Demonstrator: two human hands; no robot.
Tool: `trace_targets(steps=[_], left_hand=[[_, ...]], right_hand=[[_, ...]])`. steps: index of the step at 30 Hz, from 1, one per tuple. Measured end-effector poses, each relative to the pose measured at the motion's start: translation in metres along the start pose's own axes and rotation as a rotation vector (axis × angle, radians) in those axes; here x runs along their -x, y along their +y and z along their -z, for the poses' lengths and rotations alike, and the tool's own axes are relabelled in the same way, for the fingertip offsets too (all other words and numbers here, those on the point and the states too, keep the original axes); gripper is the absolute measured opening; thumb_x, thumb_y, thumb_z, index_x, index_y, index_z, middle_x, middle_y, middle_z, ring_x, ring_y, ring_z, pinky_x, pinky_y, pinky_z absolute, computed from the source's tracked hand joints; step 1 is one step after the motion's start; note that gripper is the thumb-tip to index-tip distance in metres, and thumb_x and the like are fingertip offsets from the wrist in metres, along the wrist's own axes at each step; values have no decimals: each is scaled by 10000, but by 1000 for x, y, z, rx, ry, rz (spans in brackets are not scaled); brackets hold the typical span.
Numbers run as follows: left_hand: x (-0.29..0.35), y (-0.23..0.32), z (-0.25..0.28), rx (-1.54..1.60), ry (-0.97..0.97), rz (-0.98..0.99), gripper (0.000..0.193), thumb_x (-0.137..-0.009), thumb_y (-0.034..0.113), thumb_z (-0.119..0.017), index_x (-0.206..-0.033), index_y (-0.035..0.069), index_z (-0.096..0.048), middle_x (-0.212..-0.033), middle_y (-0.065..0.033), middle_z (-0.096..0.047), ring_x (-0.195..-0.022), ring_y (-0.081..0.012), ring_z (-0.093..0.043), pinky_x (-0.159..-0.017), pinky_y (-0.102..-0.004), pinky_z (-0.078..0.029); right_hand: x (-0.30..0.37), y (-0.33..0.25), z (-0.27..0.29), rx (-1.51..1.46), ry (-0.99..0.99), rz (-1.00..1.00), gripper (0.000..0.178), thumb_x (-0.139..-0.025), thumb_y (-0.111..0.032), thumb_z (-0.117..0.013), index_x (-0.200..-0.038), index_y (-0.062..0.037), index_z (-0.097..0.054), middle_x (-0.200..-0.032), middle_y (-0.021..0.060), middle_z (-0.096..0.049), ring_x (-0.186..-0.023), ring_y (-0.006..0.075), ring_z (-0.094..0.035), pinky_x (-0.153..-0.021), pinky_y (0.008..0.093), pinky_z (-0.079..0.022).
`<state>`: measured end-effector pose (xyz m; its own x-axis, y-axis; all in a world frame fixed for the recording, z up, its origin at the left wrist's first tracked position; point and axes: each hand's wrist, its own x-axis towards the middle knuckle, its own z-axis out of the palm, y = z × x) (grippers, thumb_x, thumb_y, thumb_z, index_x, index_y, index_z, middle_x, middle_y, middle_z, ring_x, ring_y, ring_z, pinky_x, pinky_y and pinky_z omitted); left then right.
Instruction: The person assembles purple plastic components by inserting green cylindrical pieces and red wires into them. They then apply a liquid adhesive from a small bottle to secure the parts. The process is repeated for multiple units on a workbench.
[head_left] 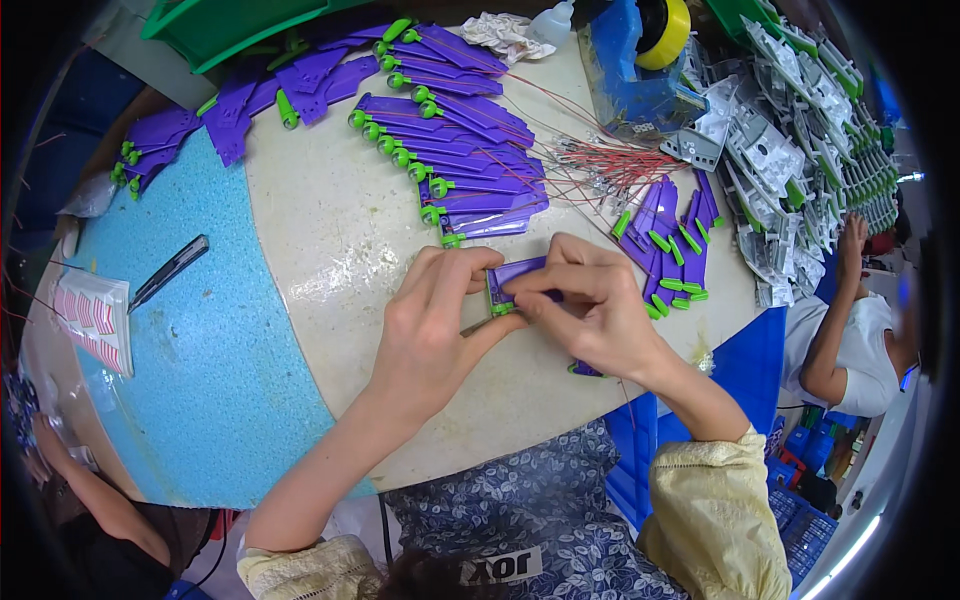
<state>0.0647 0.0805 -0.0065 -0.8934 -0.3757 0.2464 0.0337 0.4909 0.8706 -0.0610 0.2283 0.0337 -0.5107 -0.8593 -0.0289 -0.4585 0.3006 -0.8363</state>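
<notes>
Fingers (pixel 462 266) of both hands (pixel 422 312) clamp a partly hidden purple piece (pixel 513 271), red wires (pixel 618 160) and tape dispenser (pixel 632 85) beyond.

A blue mat (pixel 215 385) is laid over the left part of the pale table (pixel 310 190). On it, a slender black tool (pixel 168 272) is placed diagonally; a white packet (pixel 95 320) with red markings is set across the mat's left edge. At the far side, crumpled white tissue (pixel 500 36) and a white bottle (pixel 551 25) are seen side by side, left of a blue tape dispenser (pixel 622 80) fitted with a yellow roll (pixel 675 40).
</notes>
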Motion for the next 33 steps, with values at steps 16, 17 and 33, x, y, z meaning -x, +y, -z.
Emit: trace_targets(steps=[16, 17, 33], left_hand=[[-5, 3, 2, -395, -33, -328, 372, -602, 182, -915, -810, 26, -650, -950, -75, -635, -830, -240, -610, -666, -345, -541], [-7, 1, 4, -382, -62, -364, 373, -603, 202, -911, -796, 29, -642, -956, -72, -650, -831, -241, -608, -667, -348, -542], [-35, -2, 9, -254, -245, -508, 421, -624, 248, -895, -681, 29, -539, -1132, -41, -754, -847, -267, -589, -666, -343, -525]], right_hand=[[-11, -3, 7, 114, 180, -288, 82, -771, -41, -760, -794, 29, -724, -646, 127, -620, -551, 217, -568, -542, 376, -434], [-13, -1, 10, 95, 169, -319, 82, -772, -41, -758, -786, 30, -717, -638, 132, -619, -551, 218, -575, -539, 380, -434], [-74, 34, 153, -321, 545, -348, 341, -888, -318, -727, -885, 23, -732, -673, 4, -579, -586, 77, -448, -549, 262, -371]])
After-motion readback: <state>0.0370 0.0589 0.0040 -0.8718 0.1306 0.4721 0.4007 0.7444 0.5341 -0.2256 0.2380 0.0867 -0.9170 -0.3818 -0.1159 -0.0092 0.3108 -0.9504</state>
